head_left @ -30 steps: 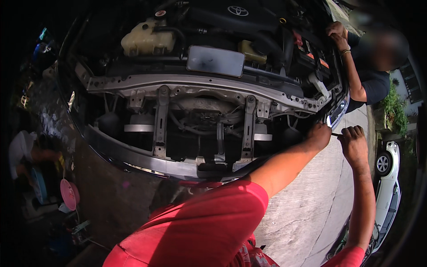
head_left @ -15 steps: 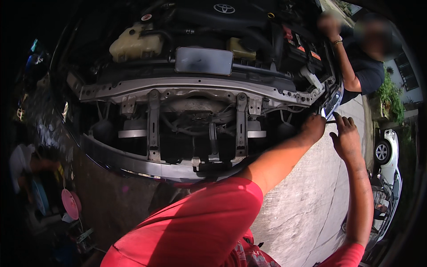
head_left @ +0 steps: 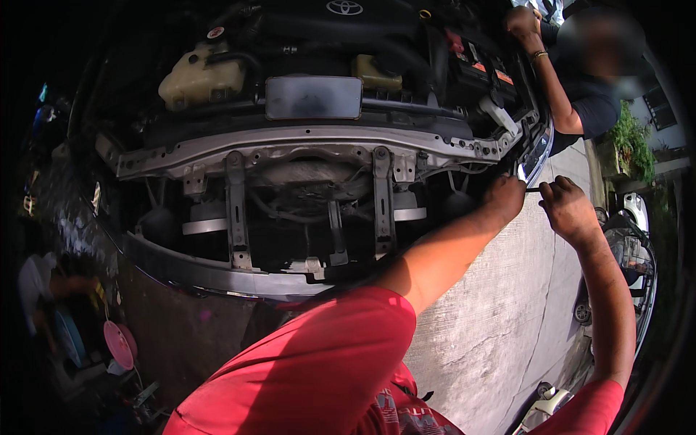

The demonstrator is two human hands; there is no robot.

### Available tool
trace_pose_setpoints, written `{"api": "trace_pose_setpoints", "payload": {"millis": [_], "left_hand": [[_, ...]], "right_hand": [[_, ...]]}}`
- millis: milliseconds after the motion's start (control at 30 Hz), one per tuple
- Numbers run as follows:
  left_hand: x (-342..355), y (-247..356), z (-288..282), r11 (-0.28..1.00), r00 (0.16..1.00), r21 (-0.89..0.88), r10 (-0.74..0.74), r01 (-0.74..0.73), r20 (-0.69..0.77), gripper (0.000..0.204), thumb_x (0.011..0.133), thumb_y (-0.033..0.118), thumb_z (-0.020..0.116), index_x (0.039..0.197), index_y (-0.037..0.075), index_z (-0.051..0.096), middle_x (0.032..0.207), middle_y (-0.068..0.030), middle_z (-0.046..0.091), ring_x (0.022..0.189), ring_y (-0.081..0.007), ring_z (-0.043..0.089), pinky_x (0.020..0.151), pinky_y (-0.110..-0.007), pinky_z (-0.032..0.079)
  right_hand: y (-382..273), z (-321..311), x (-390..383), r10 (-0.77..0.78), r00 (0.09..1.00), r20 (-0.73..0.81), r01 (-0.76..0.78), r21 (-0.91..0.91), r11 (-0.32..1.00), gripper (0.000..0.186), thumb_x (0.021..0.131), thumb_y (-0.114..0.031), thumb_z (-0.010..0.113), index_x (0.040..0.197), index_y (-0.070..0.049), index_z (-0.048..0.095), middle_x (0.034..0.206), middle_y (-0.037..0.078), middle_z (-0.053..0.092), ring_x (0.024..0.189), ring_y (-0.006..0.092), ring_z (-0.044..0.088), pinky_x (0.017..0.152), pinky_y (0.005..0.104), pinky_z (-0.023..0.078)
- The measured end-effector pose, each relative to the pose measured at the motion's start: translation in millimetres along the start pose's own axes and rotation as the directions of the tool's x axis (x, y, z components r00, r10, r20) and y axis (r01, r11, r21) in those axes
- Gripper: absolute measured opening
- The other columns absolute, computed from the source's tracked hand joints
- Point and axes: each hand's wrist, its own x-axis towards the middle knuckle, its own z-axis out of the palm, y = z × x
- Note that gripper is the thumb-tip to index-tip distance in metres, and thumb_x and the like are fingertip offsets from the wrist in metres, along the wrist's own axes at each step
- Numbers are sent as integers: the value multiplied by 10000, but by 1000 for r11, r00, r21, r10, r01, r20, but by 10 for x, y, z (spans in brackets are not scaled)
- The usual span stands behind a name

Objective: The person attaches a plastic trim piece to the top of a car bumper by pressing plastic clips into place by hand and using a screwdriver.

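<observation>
My left arm stretches across the car's open front to its right corner. There my left hand (head_left: 505,199) is closed beside the headlight edge (head_left: 535,161). My right hand (head_left: 570,209) is a little further right, over the concrete, its fingers bent and closed on the end of a thin dark rod (head_left: 533,190). The rod spans the short gap between my hands, and its other end goes into my left hand's grip. Its exact kind does not show. The front bumper (head_left: 217,272) hangs below the bare metal crossbar (head_left: 319,138).
A phone (head_left: 313,98) lies above the crossbar, between a whitish reservoir (head_left: 201,78) and the battery (head_left: 484,72). A co-worker's arm (head_left: 554,90) leans on the car at the right. Left are another person and a pink basin (head_left: 119,344). Parked vehicles stand right.
My view has shifted, so the car sits slightly further left. My right hand has moved slightly, with its elbow swung outward to the right. My left hand stays at the car's corner.
</observation>
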Motion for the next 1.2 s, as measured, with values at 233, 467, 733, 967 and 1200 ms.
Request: {"api": "trace_pose_setpoints", "payload": {"millis": [233,467,733,967,1200], "left_hand": [[64,-83,145,1000,1000,4,22,-23,19,239,988,100,560,1058,37,779,1135,-185,748,1141,-365,712,982,-488,592],[-10,20,-29,980,993,165,109,-113,35,231,974,77,578,1064,41,788,1103,-183,762,1146,-379,721,975,-481,603],[-90,378,-505,996,996,-92,7,1,85,244,946,9,566,1071,27,775,1089,-245,775,1096,-428,757,958,-528,604],[-1090,991,-1819,970,943,-196,197,-147,269,172,1013,124,651,1096,-20,694,990,-290,755,994,-487,748,874,-547,581],[-2882,716,-3707,866,918,-374,-203,330,340,190,1118,203,619,1192,36,670,901,38,573,821,-79,527,758,-291,470]], "right_hand": [[438,627,127,308,941,136,-324,110,940,338,1098,-267,618,967,35,693,783,186,722,674,379,704,668,511,565],[174,391,16,559,394,729,-629,658,-415,512,1120,-510,567,847,-86,656,592,3,500,483,162,457,589,398,545],[-316,151,-46,745,605,280,-411,911,-8,323,1139,-329,620,1191,-22,704,901,17,682,802,85,563,740,255,456],[-1228,-206,-526,737,672,65,213,937,-277,570,1114,-409,637,1408,78,606,976,24,601,895,112,542,880,296,485],[-2120,85,-205,663,733,151,87,946,-311,386,1038,-246,738,1261,66,702,959,60,681,924,163,626,886,325,517]]}}
